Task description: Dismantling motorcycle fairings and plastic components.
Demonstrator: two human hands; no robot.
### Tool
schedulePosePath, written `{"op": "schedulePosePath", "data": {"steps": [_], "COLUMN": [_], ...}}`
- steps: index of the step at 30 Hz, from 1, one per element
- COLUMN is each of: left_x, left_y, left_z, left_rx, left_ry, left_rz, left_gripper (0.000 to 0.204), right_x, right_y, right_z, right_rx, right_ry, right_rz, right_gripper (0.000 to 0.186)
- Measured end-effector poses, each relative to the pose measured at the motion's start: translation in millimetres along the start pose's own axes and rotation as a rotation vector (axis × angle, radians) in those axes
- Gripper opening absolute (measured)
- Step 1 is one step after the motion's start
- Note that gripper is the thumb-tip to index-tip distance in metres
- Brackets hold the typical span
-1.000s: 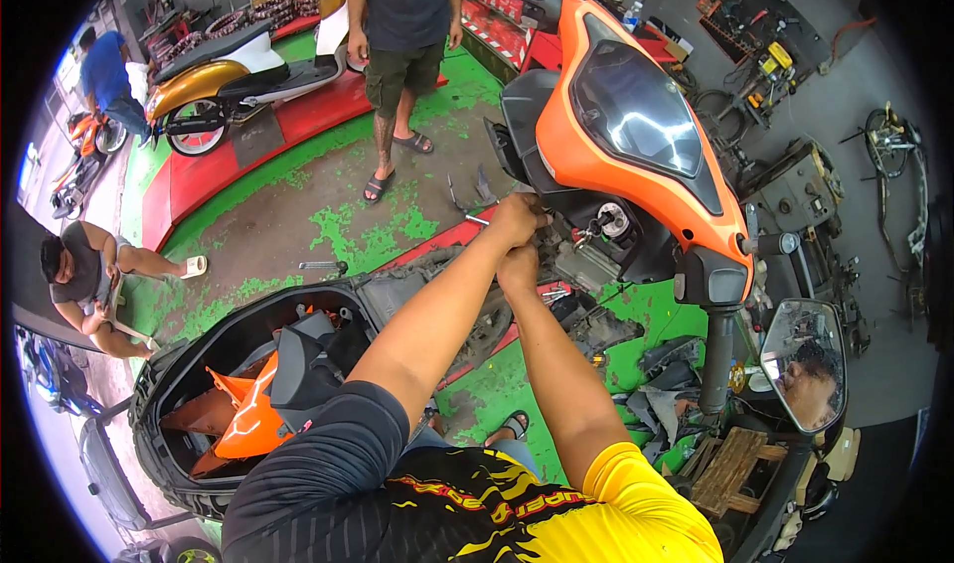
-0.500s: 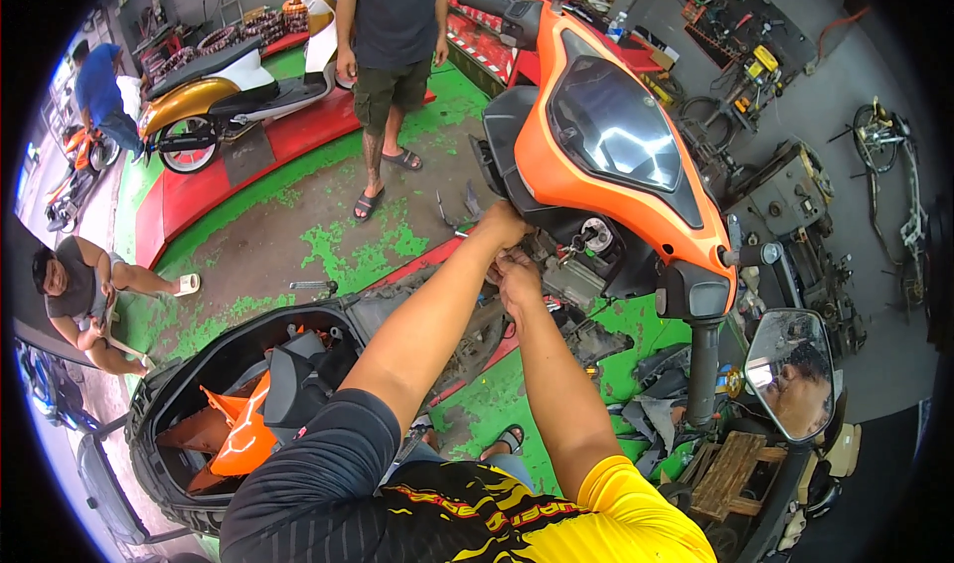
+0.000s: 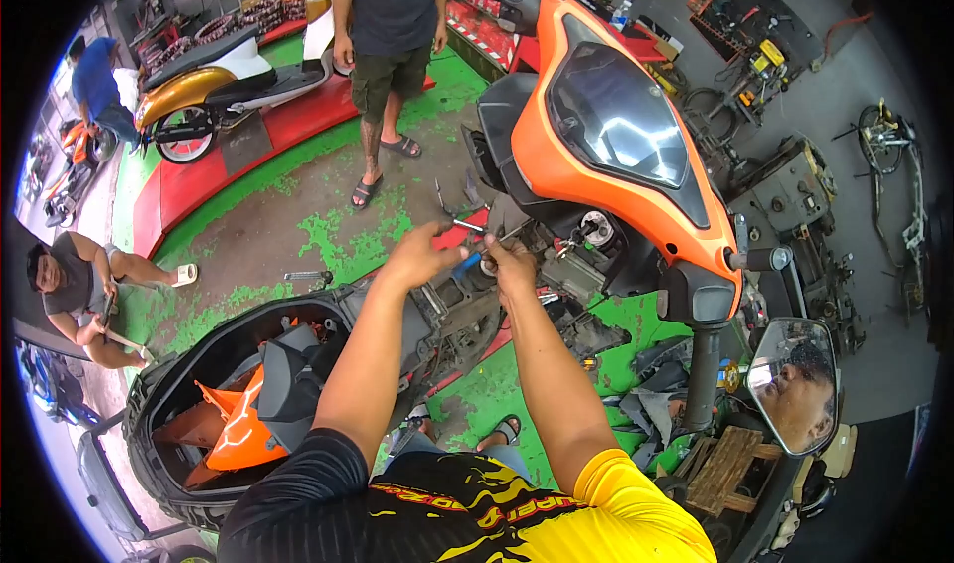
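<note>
I stand over a partly stripped scooter with an orange front cowl point(image 3: 537, 156). My left hand point(image 3: 419, 257) is over its bare middle section, with thumb and fingers apart and nothing visible in it. Close by on the right, my right hand point(image 3: 512, 267) has its fingers curled together; what they hold, if anything, is hidden. A short silver rod point(image 3: 469, 226) shows just beyond the fingertips; I cannot tell whether it is touched. A blue part point(image 3: 465, 265) shows between the hands. Right of my right hand is the ignition area with a round silver piece point(image 3: 597, 230).
An open under-seat bin point(image 3: 149, 434) holds orange panels point(image 3: 243, 419). The handlebar grip point(image 3: 702, 379) and mirror point(image 3: 792, 384) stick out at right. A person in dark shorts point(image 3: 388, 86) stands ahead; another person point(image 3: 84, 295) sits at left. Dark parts point(image 3: 656, 404) lie on the floor.
My left hand has drawn back toward the left, away from the cowl and my right hand, and its fingers have spread. My right hand has stayed nearly in place. The blue part now shows.
</note>
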State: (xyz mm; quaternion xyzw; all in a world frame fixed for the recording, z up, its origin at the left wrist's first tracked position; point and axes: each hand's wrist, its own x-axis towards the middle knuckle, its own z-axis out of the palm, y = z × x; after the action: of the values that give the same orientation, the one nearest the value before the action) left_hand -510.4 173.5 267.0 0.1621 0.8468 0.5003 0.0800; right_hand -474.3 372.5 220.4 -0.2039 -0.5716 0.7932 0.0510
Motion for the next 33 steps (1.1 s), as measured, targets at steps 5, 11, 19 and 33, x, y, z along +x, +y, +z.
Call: {"op": "schedulePosePath", "data": {"steps": [5,11,19,33], "left_x": [-39.0,-35.1,-26.4,-45.3], "left_y": [-14.3,-11.3,43.2,5.2], "left_z": [14.2,22.2,0.2,-6.2], "left_rx": [0.061,-0.088,-0.126,-0.27], "left_ry": [0.007,0.27,0.482,0.461], "left_rz": [0.015,-0.097,0.119,-0.034], "left_gripper": [0.068,0.058,0.034,0.037], "right_x": [-6.4,2.6,10.7,3.4], "right_y": [-2.8,-16.3,-10.6,-7.8], "right_z": [10.8,2.5,-4.4,0.0], "right_rx": [0.052,0.304,0.111,0.038], "right_ry": [0.004,-0.061,0.034,-0.009], "right_rz": [-0.003,-0.053,-0.069,-0.094], "right_gripper": [0.019,0.014,0.007,0.012]}}
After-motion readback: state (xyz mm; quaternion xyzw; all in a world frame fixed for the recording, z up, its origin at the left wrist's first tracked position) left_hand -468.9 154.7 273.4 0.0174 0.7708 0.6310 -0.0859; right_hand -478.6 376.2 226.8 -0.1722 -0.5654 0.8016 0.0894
